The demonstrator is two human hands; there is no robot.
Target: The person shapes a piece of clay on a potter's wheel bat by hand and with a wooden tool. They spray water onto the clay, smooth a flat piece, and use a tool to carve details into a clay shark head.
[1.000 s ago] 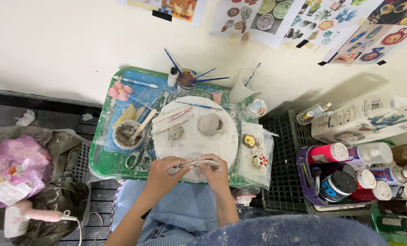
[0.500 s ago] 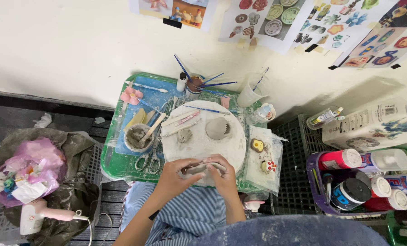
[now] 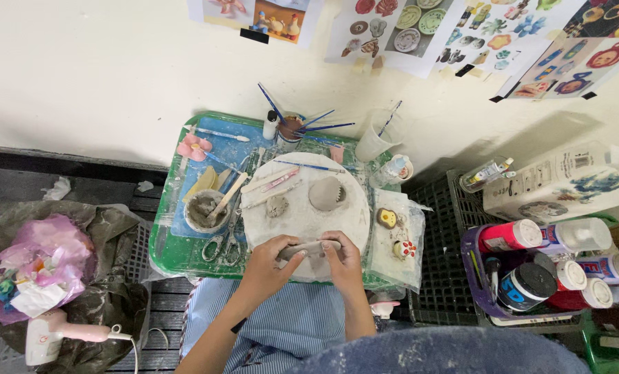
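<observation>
Your left hand [image 3: 268,266] and right hand [image 3: 343,262] are close together at the lower middle of the frame, both pinched on the same flat strip of grey clay [image 3: 308,248], one at each end. The strip sits just over the near edge of the round white board [image 3: 302,208], which looks dusty and smeared.

Further up that board you've got a small crumbly clay lump [image 3: 277,206] and a bigger rounded clay disc [image 3: 326,193] with a notched edge. A few thin sticks and a pink-handled tool lie across its upper left.

Left of the board there's a grey bowl of slip [image 3: 202,210] with a wooden stick leaning in it, scissors [image 3: 221,246] just below, and a pink flower-shaped piece [image 3: 192,146] higher up. All of it sits on the green tray [image 3: 167,253].

At the tray's top edge a cup of blue-handled brushes [image 3: 292,126] fans out, next to a clear plastic cup [image 3: 377,142]. On the right, a plastic sheet holds two small painted pieces [image 3: 396,235], one yellow, one white with red dots.

Far right of the frame: a purple basket [image 3: 477,277] packed with paint bottles, red, white and black caps, and a long white carton [image 3: 566,183] above it with blue printed shapes.

Printed picture sheets [image 3: 420,28] are taped along the cream wall at the top. Lower left, a dark bag [image 3: 102,291] holds crumpled pink plastic, with a pink hairdryer [image 3: 57,336] beside it.
</observation>
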